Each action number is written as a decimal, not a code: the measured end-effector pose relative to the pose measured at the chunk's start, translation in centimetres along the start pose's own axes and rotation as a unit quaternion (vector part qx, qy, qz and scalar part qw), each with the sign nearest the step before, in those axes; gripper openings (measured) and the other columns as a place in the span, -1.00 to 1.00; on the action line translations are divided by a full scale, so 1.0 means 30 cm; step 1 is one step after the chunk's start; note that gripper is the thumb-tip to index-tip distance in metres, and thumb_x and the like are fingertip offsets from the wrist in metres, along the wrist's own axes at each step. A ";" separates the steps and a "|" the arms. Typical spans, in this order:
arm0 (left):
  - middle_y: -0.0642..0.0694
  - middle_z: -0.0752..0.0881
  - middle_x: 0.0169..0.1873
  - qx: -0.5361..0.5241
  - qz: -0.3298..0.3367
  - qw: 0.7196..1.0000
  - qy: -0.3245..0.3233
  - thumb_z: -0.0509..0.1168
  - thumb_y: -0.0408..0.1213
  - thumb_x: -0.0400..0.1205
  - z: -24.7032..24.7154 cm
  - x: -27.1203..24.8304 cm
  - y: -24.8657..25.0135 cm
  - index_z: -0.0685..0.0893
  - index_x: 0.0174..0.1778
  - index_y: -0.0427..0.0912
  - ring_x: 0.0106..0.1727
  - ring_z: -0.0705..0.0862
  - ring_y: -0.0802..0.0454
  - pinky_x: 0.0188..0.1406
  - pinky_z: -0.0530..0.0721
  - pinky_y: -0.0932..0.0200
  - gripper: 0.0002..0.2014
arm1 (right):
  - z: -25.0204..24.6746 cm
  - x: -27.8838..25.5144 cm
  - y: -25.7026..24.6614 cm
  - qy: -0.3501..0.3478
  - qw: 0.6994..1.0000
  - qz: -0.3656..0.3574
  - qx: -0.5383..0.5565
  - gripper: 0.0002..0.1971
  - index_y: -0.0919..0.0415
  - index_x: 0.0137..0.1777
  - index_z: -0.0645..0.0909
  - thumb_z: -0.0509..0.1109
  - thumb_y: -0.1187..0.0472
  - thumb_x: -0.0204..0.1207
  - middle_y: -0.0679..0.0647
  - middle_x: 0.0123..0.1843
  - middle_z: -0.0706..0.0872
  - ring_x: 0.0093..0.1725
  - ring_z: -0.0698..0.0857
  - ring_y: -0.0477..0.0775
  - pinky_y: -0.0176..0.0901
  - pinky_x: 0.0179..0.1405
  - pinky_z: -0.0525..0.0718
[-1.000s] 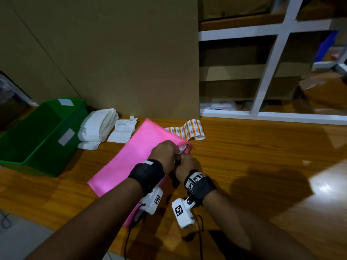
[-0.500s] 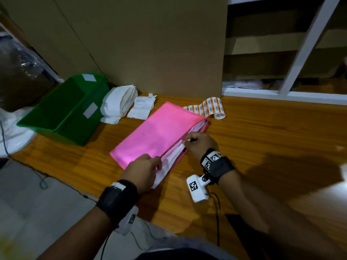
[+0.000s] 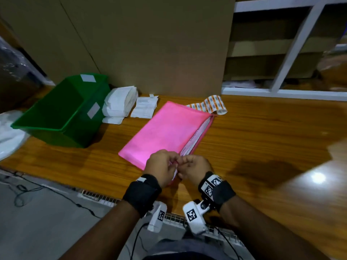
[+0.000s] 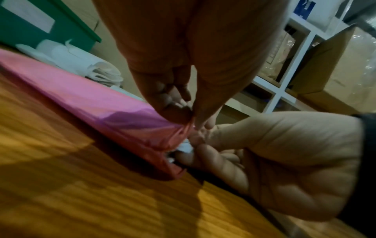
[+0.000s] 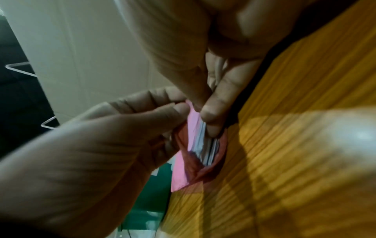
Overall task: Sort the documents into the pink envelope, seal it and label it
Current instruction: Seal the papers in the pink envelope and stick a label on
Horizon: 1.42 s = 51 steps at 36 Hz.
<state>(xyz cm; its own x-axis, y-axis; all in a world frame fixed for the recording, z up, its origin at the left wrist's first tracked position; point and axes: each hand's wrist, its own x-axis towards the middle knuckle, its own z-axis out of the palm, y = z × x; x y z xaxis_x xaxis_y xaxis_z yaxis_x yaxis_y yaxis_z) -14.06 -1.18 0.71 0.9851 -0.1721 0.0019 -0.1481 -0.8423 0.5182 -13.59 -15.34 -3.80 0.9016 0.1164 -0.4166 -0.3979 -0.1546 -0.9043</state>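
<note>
The pink envelope (image 3: 165, 132) lies slantwise on the wooden table (image 3: 262, 132), stuffed with documents (image 3: 197, 136) whose white edges show along its open right side. Both hands meet at its near corner. My left hand (image 3: 173, 162) pinches the pink top layer there, thumb and fingers closed on the envelope (image 4: 91, 99). My right hand (image 3: 185, 163) pinches the same corner from the right, its fingers (image 5: 211, 112) curled against the envelope (image 5: 183, 173) and the paper edges (image 5: 205, 148). The corner itself is hidden under the hands in the head view.
A green bin (image 3: 56, 113) stands at the left, then a folded white stack (image 3: 120, 102) and a printed slip (image 3: 144, 107). An orange-and-white label strip (image 3: 210, 104) lies behind the envelope. A cardboard sheet (image 3: 150, 44) and white shelving (image 3: 293, 45) close the back.
Both hands were at the envelope's far corner a second ago. The left went to the near edge first, then the right slid down the open side to meet it at the near corner.
</note>
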 end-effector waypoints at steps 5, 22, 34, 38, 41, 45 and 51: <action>0.11 0.82 -0.15 -0.053 -0.008 0.999 0.007 0.41 -0.39 0.55 -0.012 0.005 -0.023 0.85 -0.12 0.12 -0.23 0.75 0.13 -0.07 0.78 0.18 -0.74 | 0.049 -0.017 -0.034 0.062 0.997 -0.007 0.036 -0.87 0.12 -0.31 0.68 0.57 0.26 0.20 0.21 -0.30 0.80 -0.09 0.83 0.38 0.38 -0.04 0.80; 0.00 0.75 0.19 -0.068 0.058 0.995 -0.054 0.35 -0.45 0.64 -0.031 -0.110 -0.198 0.74 0.29 0.03 0.15 0.72 0.13 0.29 0.69 0.11 -0.62 | 0.078 -0.109 0.007 0.119 0.992 -0.021 -0.029 -0.81 0.16 -0.08 0.59 0.33 0.47 0.47 0.25 -0.35 0.78 -0.36 0.83 0.30 0.35 -0.24 0.81; -0.02 0.43 0.30 0.164 0.022 0.984 -0.069 0.39 0.23 0.44 0.004 -0.018 -0.067 0.44 0.45 0.14 0.35 0.43 -0.11 0.18 0.67 -0.12 -0.34 | -0.193 0.011 -0.072 0.196 0.974 -0.054 -0.101 -0.84 0.06 -0.14 0.60 0.38 0.37 0.51 0.15 -0.24 0.78 -0.44 0.69 -0.03 -0.29 -0.53 0.52; -0.04 0.41 0.34 0.178 -0.007 0.982 -0.062 0.33 0.00 0.57 0.024 -0.007 -0.069 0.37 0.48 0.13 0.36 0.42 -0.12 0.14 0.72 -0.08 -0.46 | -0.274 0.084 -0.111 0.197 0.974 -0.043 -0.106 -0.89 0.05 -0.18 0.63 0.33 0.22 0.32 0.11 -0.29 0.78 -0.25 0.79 0.23 -0.01 -0.29 0.71; -0.03 0.45 0.35 0.177 -0.005 0.981 -0.075 0.32 -0.14 0.59 0.022 -0.004 -0.078 0.37 0.49 0.12 0.34 0.44 -0.12 0.24 0.66 -0.04 -0.47 | -0.332 0.140 -0.150 0.195 0.969 -0.047 -0.143 -0.76 0.03 -0.23 0.67 0.22 0.09 0.17 0.06 -0.29 0.80 -0.17 0.79 0.25 0.00 -0.15 0.73; -0.04 0.56 0.26 0.169 0.019 0.980 -0.105 0.31 -0.28 0.56 -0.008 0.028 -0.054 0.47 0.43 0.06 0.28 0.55 -0.15 0.24 0.49 0.03 -0.51 | -0.385 0.232 -0.194 0.177 0.960 -0.081 -0.204 -0.89 0.05 -0.23 0.69 0.38 0.26 0.47 0.01 -0.22 0.77 -0.12 0.75 0.17 -0.12 -0.09 0.68; -0.02 0.73 0.01 0.127 0.014 0.982 -0.141 0.23 0.03 0.53 -0.057 0.134 0.020 0.67 0.16 0.12 0.06 0.72 -0.07 -0.10 0.57 0.15 -0.69 | -0.441 0.366 -0.222 0.175 0.950 -0.129 -0.224 -0.83 0.05 -0.30 0.75 0.49 0.34 0.44 -0.05 -0.21 0.82 -0.08 0.78 0.07 -0.01 0.04 0.79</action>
<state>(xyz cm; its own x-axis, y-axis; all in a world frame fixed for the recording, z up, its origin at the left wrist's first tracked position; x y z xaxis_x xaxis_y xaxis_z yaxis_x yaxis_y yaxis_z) -10.04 -1.50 2.48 0.9225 -0.3007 -0.2422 -0.2263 -0.9293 0.2918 1.22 -26.02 -1.14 0.9917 -0.1143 -0.0596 -0.1151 -0.5767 -0.8088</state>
